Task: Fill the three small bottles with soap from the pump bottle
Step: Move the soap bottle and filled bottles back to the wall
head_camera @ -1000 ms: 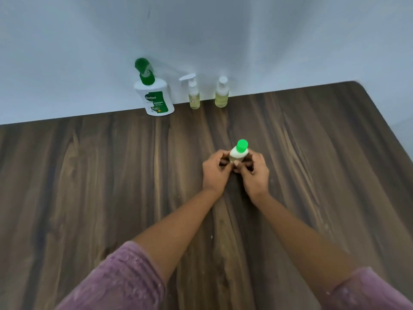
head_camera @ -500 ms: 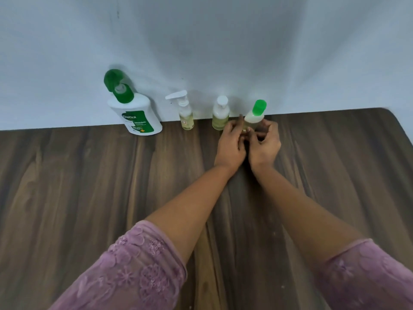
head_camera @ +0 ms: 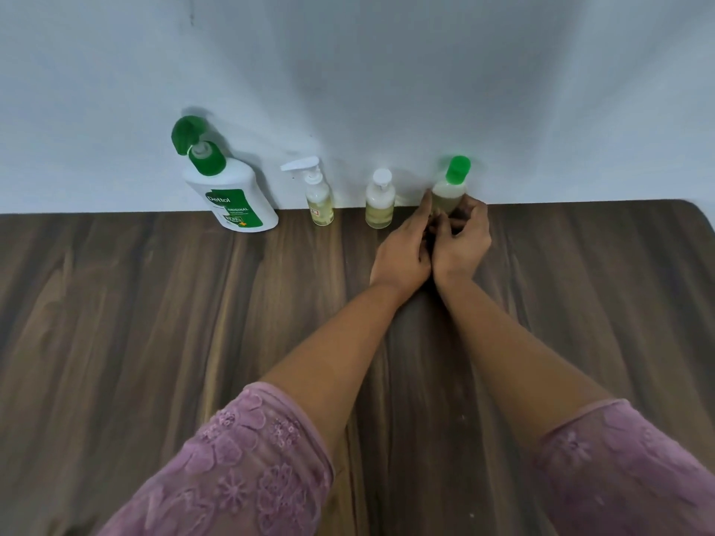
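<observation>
The left hand (head_camera: 402, 251) and the right hand (head_camera: 460, 245) are pressed together, side by side, at the far edge of the desk. Both are clamped on the lower half of a small clear plastic bottle with a green flip cap (head_camera: 449, 193). The left hand's fingers lie up along the bottle's left side, and the right hand's fingers curl round its base from the right. The bottle's long axis runs nearly upright, cap pointing up and tipped slightly to the right, with pale yellowish liquid showing inside. The fingers hide its base, so I cannot tell whether it touches the desk.

Just to its left stands a small clear bottle with a round white cap (head_camera: 380, 205), upright and partly filled with the same pale liquid. Next along is a small clear bottle with a white pump head (head_camera: 320, 199), its spout pointing left. Further left, well apart from the hands, is the large white pump bottle with a green pump and green label (head_camera: 232, 195).

All four line up along the back of the dark wood-grain desk (head_camera: 154, 323), against a plain pale grey wall (head_camera: 387, 71). Both bare forearms reach forward from mauve embroidered sleeves (head_camera: 240, 470).
</observation>
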### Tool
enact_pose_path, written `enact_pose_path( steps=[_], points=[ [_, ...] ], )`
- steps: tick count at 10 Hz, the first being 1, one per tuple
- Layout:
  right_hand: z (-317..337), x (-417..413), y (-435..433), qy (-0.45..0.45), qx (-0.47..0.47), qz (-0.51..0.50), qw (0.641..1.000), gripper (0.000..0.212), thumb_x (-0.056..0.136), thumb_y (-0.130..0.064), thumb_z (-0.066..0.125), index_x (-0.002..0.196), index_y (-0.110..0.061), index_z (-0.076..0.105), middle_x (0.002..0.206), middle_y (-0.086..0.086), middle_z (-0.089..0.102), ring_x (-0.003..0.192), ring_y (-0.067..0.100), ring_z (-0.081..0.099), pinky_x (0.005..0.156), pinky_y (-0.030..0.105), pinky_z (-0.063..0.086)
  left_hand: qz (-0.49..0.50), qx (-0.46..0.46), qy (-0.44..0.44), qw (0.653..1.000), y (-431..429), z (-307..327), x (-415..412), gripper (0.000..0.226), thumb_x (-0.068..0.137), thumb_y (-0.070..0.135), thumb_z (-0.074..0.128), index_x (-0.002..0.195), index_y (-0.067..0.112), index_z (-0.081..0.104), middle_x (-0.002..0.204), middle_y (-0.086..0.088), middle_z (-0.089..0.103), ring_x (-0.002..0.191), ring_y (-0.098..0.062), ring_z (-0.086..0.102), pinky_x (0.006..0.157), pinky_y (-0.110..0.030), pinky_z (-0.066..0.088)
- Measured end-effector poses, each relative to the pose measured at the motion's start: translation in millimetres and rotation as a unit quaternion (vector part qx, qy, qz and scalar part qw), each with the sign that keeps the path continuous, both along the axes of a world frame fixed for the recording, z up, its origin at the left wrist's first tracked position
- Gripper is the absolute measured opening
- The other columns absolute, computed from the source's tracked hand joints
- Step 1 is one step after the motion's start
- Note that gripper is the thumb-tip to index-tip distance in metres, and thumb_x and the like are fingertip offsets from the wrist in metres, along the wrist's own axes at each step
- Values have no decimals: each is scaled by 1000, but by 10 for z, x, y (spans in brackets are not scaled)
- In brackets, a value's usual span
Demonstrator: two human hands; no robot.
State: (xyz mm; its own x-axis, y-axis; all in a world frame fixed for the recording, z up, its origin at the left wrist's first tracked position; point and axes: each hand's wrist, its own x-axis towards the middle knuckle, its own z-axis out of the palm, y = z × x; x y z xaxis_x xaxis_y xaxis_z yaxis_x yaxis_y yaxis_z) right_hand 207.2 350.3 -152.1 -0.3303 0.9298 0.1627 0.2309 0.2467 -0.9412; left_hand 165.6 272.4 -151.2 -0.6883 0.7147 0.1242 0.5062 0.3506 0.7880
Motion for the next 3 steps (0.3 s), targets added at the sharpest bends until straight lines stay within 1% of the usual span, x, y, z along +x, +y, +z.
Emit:
enact_pose_path(
  steps=[1,2,3],
  points=[
    [54,45,-66,-4,-10,-5,1000,39,86,-3,66,123,0,55,117,10,59,81,13,62,66,1,42,-9,-9,-4,1000,-49,47,79,72,88,9,49,150,20,14,136,-8,51,118,-22,54,93,-40,48],
    [87,165,-149,-31,-9,19,999,45,88,-7,67,130,1,50,123,9,51,78,5,57,68,6,47,-12,-27,23,999,-159,99,200,67,91,10,46,149,10,13,153,-10,26,136,-22,34,104,-36,38],
    [83,382,-348,-87,53,73,992,42,91,-9,62,131,-1,50,126,14,50,96,17,59,85,23,50,-11,-48,44,998,-398,106,472,63,94,12,42,149,7,11,157,-7,16,143,-16,21,113,-31,28]
  ],
)
